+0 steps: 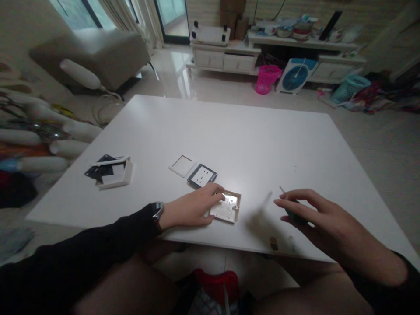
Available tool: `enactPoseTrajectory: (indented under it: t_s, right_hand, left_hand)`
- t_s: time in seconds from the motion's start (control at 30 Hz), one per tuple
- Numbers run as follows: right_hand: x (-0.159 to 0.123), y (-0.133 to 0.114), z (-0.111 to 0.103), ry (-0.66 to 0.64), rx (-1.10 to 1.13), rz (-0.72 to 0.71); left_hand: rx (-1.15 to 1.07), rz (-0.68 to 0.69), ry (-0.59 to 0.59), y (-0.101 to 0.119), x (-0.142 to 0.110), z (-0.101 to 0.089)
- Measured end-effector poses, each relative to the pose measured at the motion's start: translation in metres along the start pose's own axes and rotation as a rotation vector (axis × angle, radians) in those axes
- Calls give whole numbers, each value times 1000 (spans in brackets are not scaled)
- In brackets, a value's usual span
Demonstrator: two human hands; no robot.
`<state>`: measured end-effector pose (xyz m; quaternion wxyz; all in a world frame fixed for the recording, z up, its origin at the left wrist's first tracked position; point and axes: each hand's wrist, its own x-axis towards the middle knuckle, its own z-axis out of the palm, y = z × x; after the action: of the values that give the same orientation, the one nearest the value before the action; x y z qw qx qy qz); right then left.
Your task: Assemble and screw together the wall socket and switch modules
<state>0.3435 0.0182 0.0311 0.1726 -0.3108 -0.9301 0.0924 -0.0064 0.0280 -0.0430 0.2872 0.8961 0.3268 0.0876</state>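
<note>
My left hand [196,204] holds a white, shallow wall-socket back box [232,207] on the table, its fingers over the far left side and the thumb at the near left corner. The box lies with its open side up. Just beyond my left hand is a socket panel [202,176] with a dark frame and a white face with slots. Beside it lies a thin white square cover frame [182,166]. Above the table on the right, my right hand [315,214] is closed around a screwdriver [293,214]; its metal shaft points away and its dark green handle is partly hidden.
On the table's left sits another white box [114,175] with dark-backed parts in it. A small brown piece [273,243] and a pale clear piece [291,242] lie near the front edge of the white table [262,131]. Below is a red stool [218,282].
</note>
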Motion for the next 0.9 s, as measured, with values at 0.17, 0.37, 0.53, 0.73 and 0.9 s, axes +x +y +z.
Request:
enactPoseTrajectory:
  t_s: [0.17,0.37,0.53,0.73,0.9]
  right_hand:
    - [-1,3,-1,-29,36,-32]
    - [1,-3,-1,-77,68,-73]
    - [0,-9,-2,-113,100,-76]
    - [-3,-11,-2,-68,101,-62]
    - [-4,-11,1,-88,110,-61]
  left_hand:
    - [94,15,-61,5,6,-6]
    - [131,28,6,6,13,18]
    - [-21,-35,2,10,17,21]
    - [-1115,-374,145,7,24,22]
    - [-1719,-467,206,9,28,20]
